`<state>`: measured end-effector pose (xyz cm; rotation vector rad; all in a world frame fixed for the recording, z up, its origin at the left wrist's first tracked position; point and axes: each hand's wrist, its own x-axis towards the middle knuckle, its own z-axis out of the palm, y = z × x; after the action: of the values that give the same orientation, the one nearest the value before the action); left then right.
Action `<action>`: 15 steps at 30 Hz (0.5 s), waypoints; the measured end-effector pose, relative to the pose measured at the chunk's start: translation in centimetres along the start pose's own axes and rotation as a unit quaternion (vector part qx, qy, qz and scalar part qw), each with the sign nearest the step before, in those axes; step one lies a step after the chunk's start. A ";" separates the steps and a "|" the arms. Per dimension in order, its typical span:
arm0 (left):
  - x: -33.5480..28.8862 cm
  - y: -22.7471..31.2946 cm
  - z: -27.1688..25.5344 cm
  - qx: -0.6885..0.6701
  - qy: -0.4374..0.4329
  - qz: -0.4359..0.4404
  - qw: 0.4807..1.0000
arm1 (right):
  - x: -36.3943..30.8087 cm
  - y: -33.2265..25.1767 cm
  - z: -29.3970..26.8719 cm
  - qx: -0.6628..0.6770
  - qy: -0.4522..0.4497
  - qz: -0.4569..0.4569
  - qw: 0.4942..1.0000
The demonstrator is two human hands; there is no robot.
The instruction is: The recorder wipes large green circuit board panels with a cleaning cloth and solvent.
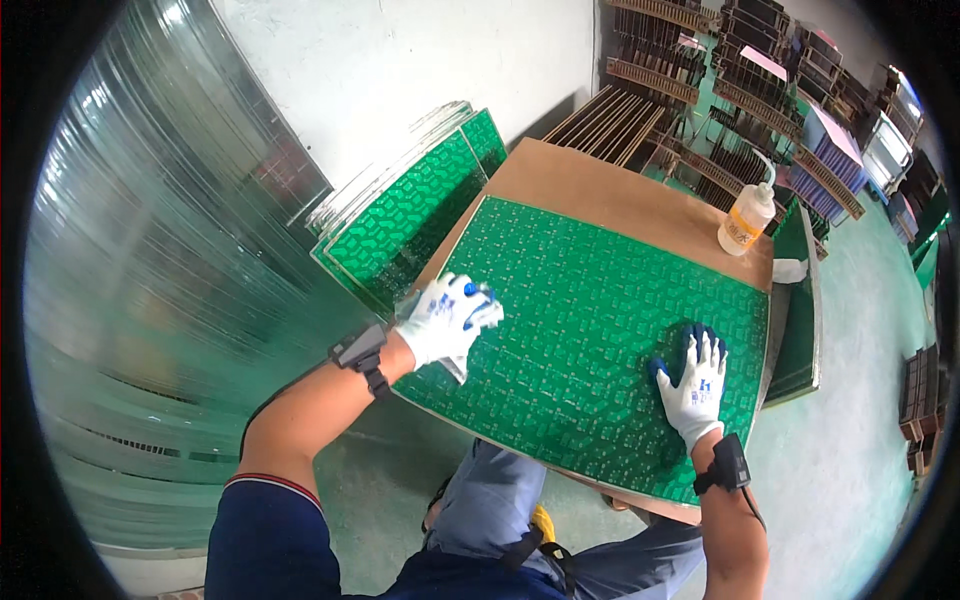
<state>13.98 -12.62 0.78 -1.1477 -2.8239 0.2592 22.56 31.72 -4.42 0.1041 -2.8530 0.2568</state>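
A large green circuit board panel point(600, 320) lies flat on a brown tabletop point(590, 185). My left hand point(445, 315), in a white and blue glove, is closed on a pale cloth point(455, 365) at the panel's left edge. My right hand point(693, 385), gloved the same way, rests flat with fingers spread on the panel's right part. Both wrists carry black bands.
A plastic squeeze bottle point(747, 220) with yellowish liquid stands at the table's far right corner. More green panels point(410, 215) lean against the wall at left. Stacked clear sheets point(160, 280) fill the left side. Racks of boards point(740, 80) stand behind the table.
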 end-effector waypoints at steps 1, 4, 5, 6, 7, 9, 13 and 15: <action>0.8 -0.9 -0.4 0.012 0.000 -0.040 0.999 | 0.4 -0.7 -0.8 0.006 -0.012 0.002 1.000; 5.7 -4.5 0.2 0.025 -0.006 -0.094 0.995 | 0.1 0.0 -0.9 0.005 0.016 -0.031 0.999; 7.2 -6.5 1.9 0.010 0.008 -0.150 0.989 | 0.3 -0.6 -1.2 0.006 -0.001 -0.022 1.000; 8.9 -7.9 1.6 -0.021 -0.002 -0.138 0.990 | 0.6 -1.2 -1.3 0.005 -0.016 -0.010 1.000; 10.5 -8.7 1.7 -0.029 -0.009 -0.190 0.981 | 0.4 -1.0 -1.3 0.005 -0.013 -0.021 1.000; 12.7 -10.0 2.0 -0.037 -0.013 -0.240 0.970 | 0.5 -1.4 -1.3 0.002 -0.023 -0.021 1.000; 12.6 -10.9 2.7 -0.049 -0.009 -0.215 0.975 | 0.6 -1.6 -1.4 -0.002 -0.035 -0.005 0.999; 10.3 -8.5 2.1 -0.002 0.016 -0.113 0.993 | 0.4 -1.1 -1.4 -0.005 -0.035 -0.001 0.999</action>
<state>0.52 -11.69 0.45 -0.8135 -2.8924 0.2171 22.69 30.90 -2.77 0.1168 -2.9231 0.2443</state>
